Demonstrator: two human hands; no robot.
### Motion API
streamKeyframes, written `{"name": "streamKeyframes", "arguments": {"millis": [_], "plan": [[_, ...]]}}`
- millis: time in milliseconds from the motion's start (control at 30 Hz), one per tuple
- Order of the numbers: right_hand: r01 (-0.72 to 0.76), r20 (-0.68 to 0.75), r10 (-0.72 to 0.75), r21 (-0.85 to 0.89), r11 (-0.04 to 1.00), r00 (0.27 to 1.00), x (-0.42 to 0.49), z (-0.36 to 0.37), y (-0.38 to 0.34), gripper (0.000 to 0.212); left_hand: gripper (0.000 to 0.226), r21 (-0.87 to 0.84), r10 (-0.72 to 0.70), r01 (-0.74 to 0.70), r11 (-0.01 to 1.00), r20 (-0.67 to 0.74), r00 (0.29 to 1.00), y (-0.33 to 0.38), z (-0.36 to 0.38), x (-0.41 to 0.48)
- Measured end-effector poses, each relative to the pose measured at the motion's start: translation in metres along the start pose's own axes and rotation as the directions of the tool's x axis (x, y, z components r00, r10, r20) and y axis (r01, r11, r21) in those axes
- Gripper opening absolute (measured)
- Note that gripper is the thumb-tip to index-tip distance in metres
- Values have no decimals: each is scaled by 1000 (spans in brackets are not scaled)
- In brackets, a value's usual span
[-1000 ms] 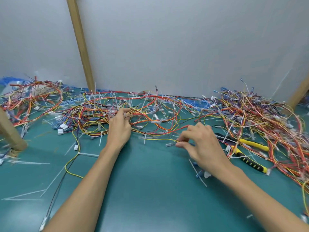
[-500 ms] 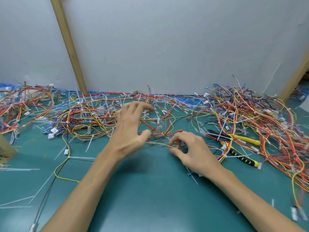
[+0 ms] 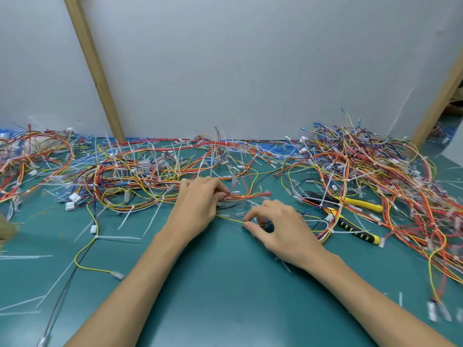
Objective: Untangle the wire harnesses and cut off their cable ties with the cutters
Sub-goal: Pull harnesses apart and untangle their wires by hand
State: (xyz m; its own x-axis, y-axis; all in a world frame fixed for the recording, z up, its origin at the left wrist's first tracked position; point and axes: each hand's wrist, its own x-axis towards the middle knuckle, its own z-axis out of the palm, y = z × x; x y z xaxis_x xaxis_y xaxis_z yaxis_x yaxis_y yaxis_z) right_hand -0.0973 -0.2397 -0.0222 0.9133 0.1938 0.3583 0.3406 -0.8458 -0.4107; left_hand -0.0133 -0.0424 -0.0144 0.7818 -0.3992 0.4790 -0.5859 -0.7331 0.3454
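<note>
Centre frame: the left hand [image 3: 198, 209] curls its fingers and pinches a red-and-orange wire bundle [image 3: 238, 195], likely anchoring it. Just below, the right hand [image 3: 280, 226] nips a thin yellow wire [image 3: 230, 219] between thumb and forefinger, low over the teal table mat [image 3: 225, 284], probably to tease it free. The yellow-and-black-handled cutters [image 3: 360, 202] lie right of centre under loose wires, untouched.

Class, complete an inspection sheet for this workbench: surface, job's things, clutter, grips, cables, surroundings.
Surface: green table.
Job's things: cutters, yellow-and-black handles, lying unheld under wires at right.
Clutter: loose cable ties scattered at left.
Grips: left hand pinches red wires; right hand pinches a yellow wire.
Cables: wire harnesses tangled along the far edge and right side.
Surroundings: grey wall, slanted wooden post.
</note>
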Motion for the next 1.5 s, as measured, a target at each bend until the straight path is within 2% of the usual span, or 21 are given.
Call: {"name": "streamKeyframes", "arguments": {"millis": [133, 267, 433, 533, 800, 1000, 1133, 1233, 1333, 1500], "plan": [[-1, -6, 1, 3, 1000, 1000, 0, 1, 1, 12, 2, -158, -1, 1, 987, 0, 1000, -3, -5, 1], [7, -21, -7, 17, 1000, 1000, 1, 1, 1, 9, 6, -199, 15, -23, 980, -42, 999, -1, -9, 1], [14, -22, -14, 9, 1000, 1000, 0, 2, 2, 9, 14, -273, -40, 19, 962, -72, 997, 6, -8, 1], [16, -14, -16, -1, 1000, 1000, 1, 1, 2, 9, 27, -287, -101, 68, 955, -101, 990, 9, -5, 1], [21, -6, -21, -2, 1000, 1000, 0, 1, 2, 9, 34, -277, -146, 103, 955, -139, 979, 16, -6, -2], [17, -5, -17, 13, 1000, 1000, 0, 1, 2, 9, 18, -286, -162, 133, 949, -79, 984, 17, -6, -2], [11, -3, -11, 16, 1000, 1000, 0, 2, 2, 9, 7, -352, -251, 230, 907, -15, 968, 15, -17, 2], [5, 6, -5, 22, 1000, 1000, -1, 2, 2, 9, 20, -401, -355, 375, 836, 126, 926, 14, -21, 3], [-1, 3, 1, 18, 1000, 1000, -1, 1, 2, 10, 28, -367, -428, 483, 795, 224, 875, 14, -20, 2], [4, -8, -4, 10, 1000, 1000, -1, 1, 1, 9, 21, -431, -407, 484, 762, 263, 875, 15, -28, -1]]}}
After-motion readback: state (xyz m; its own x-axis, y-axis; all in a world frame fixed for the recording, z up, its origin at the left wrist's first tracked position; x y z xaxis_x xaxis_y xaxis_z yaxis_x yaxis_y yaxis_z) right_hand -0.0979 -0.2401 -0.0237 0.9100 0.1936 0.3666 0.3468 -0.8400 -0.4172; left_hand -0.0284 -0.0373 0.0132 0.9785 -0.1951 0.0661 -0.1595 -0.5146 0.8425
